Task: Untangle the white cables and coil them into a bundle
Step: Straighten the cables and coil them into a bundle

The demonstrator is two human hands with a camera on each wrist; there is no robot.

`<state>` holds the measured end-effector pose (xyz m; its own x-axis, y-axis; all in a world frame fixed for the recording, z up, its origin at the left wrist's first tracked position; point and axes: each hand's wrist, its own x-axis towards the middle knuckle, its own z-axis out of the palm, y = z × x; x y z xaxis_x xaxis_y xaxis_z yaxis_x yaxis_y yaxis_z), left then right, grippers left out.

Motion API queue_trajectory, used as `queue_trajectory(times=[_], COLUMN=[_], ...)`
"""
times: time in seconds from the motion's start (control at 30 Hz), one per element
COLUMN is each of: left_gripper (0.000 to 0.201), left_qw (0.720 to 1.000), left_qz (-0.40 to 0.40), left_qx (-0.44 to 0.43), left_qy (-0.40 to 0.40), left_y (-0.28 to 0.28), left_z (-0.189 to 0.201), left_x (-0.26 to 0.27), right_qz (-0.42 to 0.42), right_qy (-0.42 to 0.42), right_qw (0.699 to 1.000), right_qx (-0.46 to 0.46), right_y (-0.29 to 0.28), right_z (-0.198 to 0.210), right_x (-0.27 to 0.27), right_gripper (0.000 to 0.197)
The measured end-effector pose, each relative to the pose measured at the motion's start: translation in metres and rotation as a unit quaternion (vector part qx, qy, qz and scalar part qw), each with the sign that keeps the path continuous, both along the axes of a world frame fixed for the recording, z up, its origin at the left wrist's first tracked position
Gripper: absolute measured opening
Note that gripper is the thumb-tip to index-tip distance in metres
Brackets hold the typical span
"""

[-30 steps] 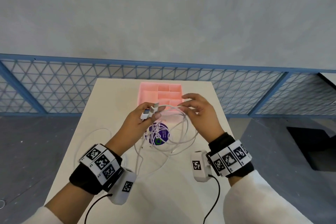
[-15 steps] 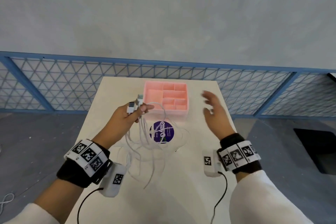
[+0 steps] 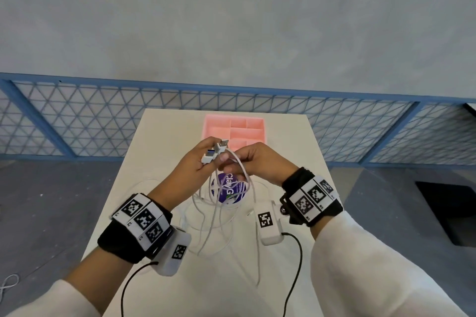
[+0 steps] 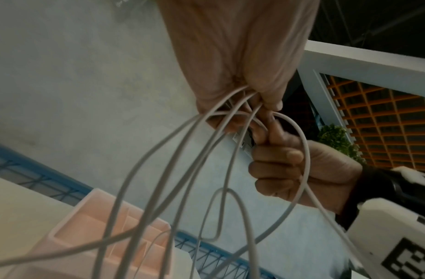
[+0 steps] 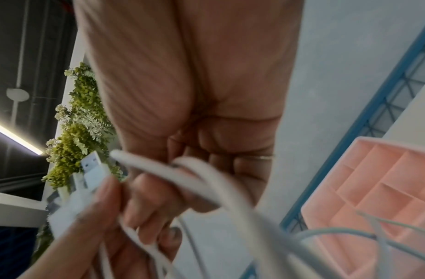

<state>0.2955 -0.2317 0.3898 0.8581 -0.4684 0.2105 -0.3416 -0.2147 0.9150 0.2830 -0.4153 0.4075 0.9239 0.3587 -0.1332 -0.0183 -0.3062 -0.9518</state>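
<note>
my left hand (image 3: 192,166) pinches the white usb cables (image 3: 233,203) by their plugs (image 3: 215,153); my right hand (image 3: 253,162) curls round a loop, apparently gripping it.

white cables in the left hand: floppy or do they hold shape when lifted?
Likely floppy: the white cables hang from the left hand in slack loops that trail onto the table. Probably light, since a few fingers hold the USB plugs. The right hand grips one strand, which bends into a smooth curve, so no kinking expected.
</note>
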Motion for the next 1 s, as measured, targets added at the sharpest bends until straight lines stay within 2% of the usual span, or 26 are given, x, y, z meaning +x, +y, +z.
queue_trajectory(times=[0.03,0.1,0.17,0.2,0.23,0.3,0.33,0.37,0.4,0.43,0.5,0.53,0.57,0.63,0.73,0.77,0.83,0.87,0.9,0.93,0.97,1.0], left_gripper=[0.026,0.036,0.036,0.031,0.029,0.031,0.032,0.033,0.032,0.031,0.03,0.029,0.031,0.031,0.03,0.03,0.031,0.032,0.033,0.034,0.035,0.036], left_qw=[1.0,1.0,0.999,0.999,0.998,0.997,0.996,0.994,0.993,0.992,0.994,0.995,0.996,0.997,0.999,0.999,0.999,1.0,1.0,1.0,1.0,0.999], left_qz=[0.004,0.003,0.007,0.017,0.028,0.05,0.062,0.074,0.085,0.092,0.097,0.096,0.091,0.071,0.039,0.028,0.013,0.009,0.007,0.001,-0.01,-0.023], left_qx=[-0.002,-0.007,-0.006,-0.007,-0.009,-0.012,-0.021,-0.035,-0.045,-0.047,-0.032,-0.024,-0.019,-0.016,-0.007,-0.006,0.0,0.006,0.011,0.011,0.003,-0.016], left_qy=[0.011,0.026,0.035,0.042,0.048,0.054,0.06,0.068,0.072,0.068,0.039,0.023,0.009,-0.012,-0.03,-0.031,-0.03,-0.029,-0.029,-0.028,-0.023,-0.015], left_y=[0.001,0.006,0.017,0.024,0.032,0.049,0.057,0.063,0.067,0.068,0.063,0.059,0.055,0.05,0.046,0.046,0.045,0.045,0.045,0.044,0.043,0.041], left_z=[0.001,0.003,0.004,0.003,0.001,-0.004,-0.008,-0.009,-0.01,-0.009,-0.005,-0.001,0.004,0.014,0.027,0.031,0.039,0.042,0.045,0.048,0.052,0.056], left_x=[-0.001,-0.001,0.001,0.003,0.005,0.009,0.01,0.01,0.011,0.012,0.015,0.016,0.016,0.015,0.012,0.011,0.008,0.007,0.005,0.004,0.002,0.0], right_qz=[-0.017,-0.078,-0.202,-0.291,-0.395,-0.586,-0.644,-0.67,-0.665,-0.627,-0.488,-0.414,-0.35,-0.288,-0.307,-0.298,-0.255,-0.245,-0.252,-0.27,-0.279,-0.272], right_qy=[-0.018,-0.058,-0.064,-0.059,-0.048,-0.011,-0.003,0.004,0.02,0.045,0.105,0.124,0.133,0.134,0.115,0.108,0.078,0.041,-0.014,-0.082,-0.151,-0.211], right_qw=[1.0,0.995,0.975,0.946,0.898,0.758,0.706,0.693,0.717,0.764,0.866,0.898,0.911,0.888,0.85,0.829,0.76,0.739,0.748,0.79,0.845,0.886], right_qx=[-0.017,-0.023,0.064,0.126,0.189,0.285,0.294,0.264,0.208,0.146,0.006,-0.083,-0.175,-0.332,-0.413,-0.461,-0.593,-0.626,-0.614,-0.544,-0.43,-0.311], right_y=[-0.001,-0.016,-0.043,-0.061,-0.08,-0.117,-0.132,-0.145,-0.154,-0.156,-0.149,-0.142,-0.137,-0.125,-0.101,-0.092,-0.074,-0.067,-0.06,-0.053,-0.045,-0.036], right_z=[0.0,-0.001,-0.003,-0.005,-0.006,-0.012,-0.017,-0.024,-0.033,-0.039,-0.059,-0.069,-0.079,-0.094,-0.093,-0.085,-0.065,-0.055,-0.044,-0.036,-0.026,-0.018], right_x=[0.001,0.003,0.005,0.005,0.004,-0.002,-0.005,-0.007,-0.005,-0.004,-0.002,-0.003,-0.005,-0.01,-0.02,-0.024,-0.027,-0.028,-0.027,-0.024,-0.021,-0.018], right_gripper=[0.014,0.014,0.021,0.023,0.022,0.014,0.014,0.016,0.018,0.02,0.02,0.024,0.032,0.042,0.061,0.062,0.061,0.061,0.062,0.065,0.069,0.074])
